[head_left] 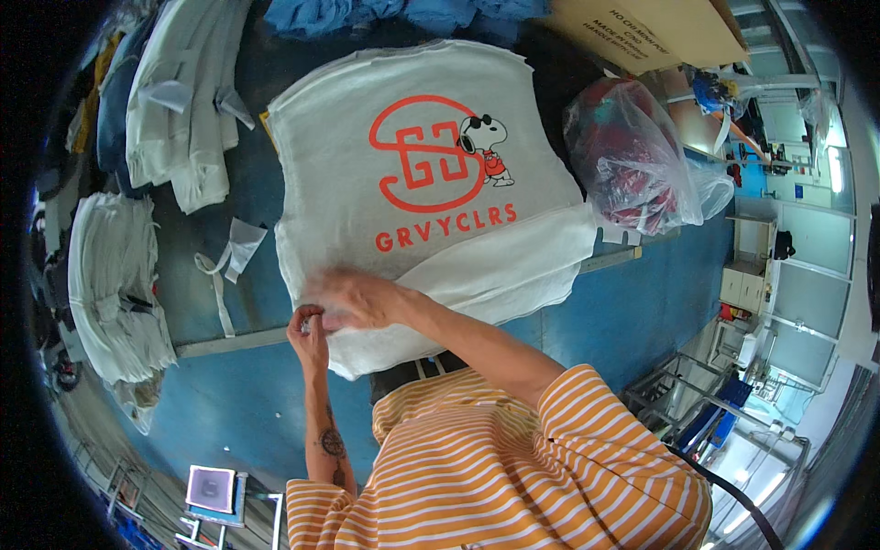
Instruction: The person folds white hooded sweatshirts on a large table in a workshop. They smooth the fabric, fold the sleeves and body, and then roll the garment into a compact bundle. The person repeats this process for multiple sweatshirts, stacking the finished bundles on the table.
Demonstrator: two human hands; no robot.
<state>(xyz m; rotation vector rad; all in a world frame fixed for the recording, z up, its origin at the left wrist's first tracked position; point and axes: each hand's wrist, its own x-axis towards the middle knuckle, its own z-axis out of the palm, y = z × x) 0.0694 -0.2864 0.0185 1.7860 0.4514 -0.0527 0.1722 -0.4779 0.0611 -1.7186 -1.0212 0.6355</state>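
Note:
A stack of white fabric panels (330, 192) lies in front of me, the top one printed with an orange emblem, orange lettering and a cartoon dog in sunglasses. Its near right part is folded over, showing a plain white side. At the near left edge of the panels, my left hand (309, 328) is closed, fingertips pinching the fabric edge. Close beside it, my right hand (362, 298) reaches across over the cloth. Motion smears its fingers, so their grip cannot be made out.
Piles of white fabric (115, 284) and hanging white pieces (179, 110) are at the left, near a loose white strip (240, 249). Blue cloth (403, 14) and a cardboard box (642, 32) lie beyond. A clear plastic bag (632, 156) of red material sits at the right. A metal ruler strip (229, 343) crosses the blue table.

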